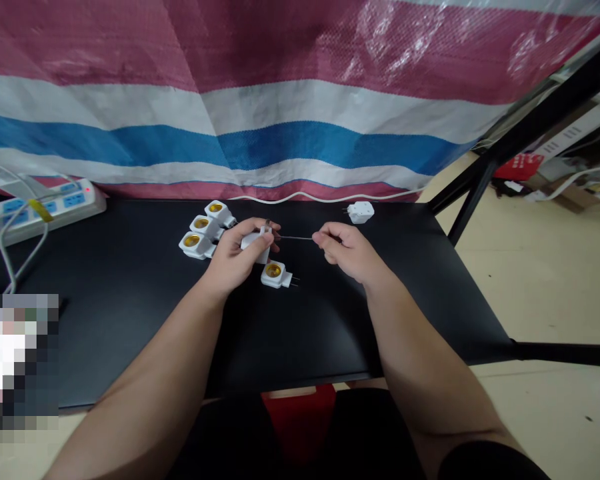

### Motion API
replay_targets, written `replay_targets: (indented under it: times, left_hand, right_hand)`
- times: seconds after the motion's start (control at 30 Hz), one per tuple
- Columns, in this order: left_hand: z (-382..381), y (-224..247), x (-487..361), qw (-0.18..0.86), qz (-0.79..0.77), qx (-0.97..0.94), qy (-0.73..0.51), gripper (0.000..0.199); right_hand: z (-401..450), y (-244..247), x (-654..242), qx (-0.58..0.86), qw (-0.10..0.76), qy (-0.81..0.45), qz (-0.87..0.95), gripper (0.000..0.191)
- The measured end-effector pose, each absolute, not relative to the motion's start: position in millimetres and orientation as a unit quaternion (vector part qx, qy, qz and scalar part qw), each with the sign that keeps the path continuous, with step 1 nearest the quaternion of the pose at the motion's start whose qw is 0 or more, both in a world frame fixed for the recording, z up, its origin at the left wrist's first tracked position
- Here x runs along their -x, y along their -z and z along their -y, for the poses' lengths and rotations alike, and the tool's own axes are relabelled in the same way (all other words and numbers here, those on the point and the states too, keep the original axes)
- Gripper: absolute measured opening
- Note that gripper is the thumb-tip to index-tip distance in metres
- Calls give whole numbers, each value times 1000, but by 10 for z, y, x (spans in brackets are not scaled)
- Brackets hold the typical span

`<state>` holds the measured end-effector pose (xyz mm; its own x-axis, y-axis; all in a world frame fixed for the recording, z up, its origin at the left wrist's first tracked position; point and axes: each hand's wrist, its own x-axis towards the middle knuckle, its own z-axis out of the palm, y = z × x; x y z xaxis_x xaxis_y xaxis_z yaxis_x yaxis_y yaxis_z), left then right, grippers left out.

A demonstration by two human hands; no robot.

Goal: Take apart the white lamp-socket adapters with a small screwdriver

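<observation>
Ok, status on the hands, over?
Left hand gripping white plastic adapter. Right hand pinching thin metal pin. Brass-socket adapter just below left hand.

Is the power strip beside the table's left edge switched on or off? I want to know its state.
It seems on: the power strip shows a small lit red light near its right end.

Left hand [235, 257] covers most of the white lamp-socket adapter [254, 245] it grips; prongs not seen. Thin metal rod [295, 237]: one end hidden by right hand [347, 250], other end lost at the left hand, tip shape not visible. Left of the black tabletop [300, 333], power strip [40, 210] cut off by picture edge. Pixelated patch [17, 367] over tabletop's near-left corner, contents unreadable. Right of tabletop, floor clutter [565, 177] too small to identify.
</observation>
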<state>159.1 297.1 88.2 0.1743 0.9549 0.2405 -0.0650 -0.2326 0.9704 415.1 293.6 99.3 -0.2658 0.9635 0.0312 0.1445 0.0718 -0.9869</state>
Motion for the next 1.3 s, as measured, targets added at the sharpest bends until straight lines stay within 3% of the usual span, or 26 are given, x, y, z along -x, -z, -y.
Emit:
replay_targets:
  times: [0.13,0.33,0.43,0.67,0.83,0.97,1.03,1.13,1.2,1.3]
  left_hand:
    - [-2969,-899,-1617,523,-389,-554,-518,41]
    - [-2961,-877,-1590,507,-366,-604,-494,39]
    - [-2952,-878,-1571,471,-376,-642,-474,34]
    - [-2940,-926,-1593,434,-421,-653,-456,21]
    - [-2929,-915,-1614,381,-419,-671,-479,21]
    - [-2936,-894,-1592,327,-415,-692,-491,17]
    - [-2941,-890,-1578,324,-420,-687,-496,18]
    - [-2944,-891,-1574,325,-425,-684,-496,19]
    - [-2940,-893,-1580,324,-420,-689,-494,19]
    - [-2936,-900,-1585,326,-410,-697,-490,17]
  right_hand:
    - [-2898,-1075,-4108,419,473,-386,672,25]
    - [-2940,-944,-4010,495,451,-552,497,51]
    - [-2947,-916,-4004,483,458,-568,484,53]
    - [-2957,-900,-4104,361,499,-500,609,16]
    - [-2963,-858,-3990,393,507,-579,504,36]
    - [-2949,-859,-3940,548,389,-567,476,59]
    - [-2935,-895,-3962,545,370,-571,490,55]
    - [-2912,-979,-4000,426,453,-610,491,35]
    - [-2903,-1014,-4004,371,492,-631,472,40]
    - [-2905,-990,-3994,426,451,-632,464,39]
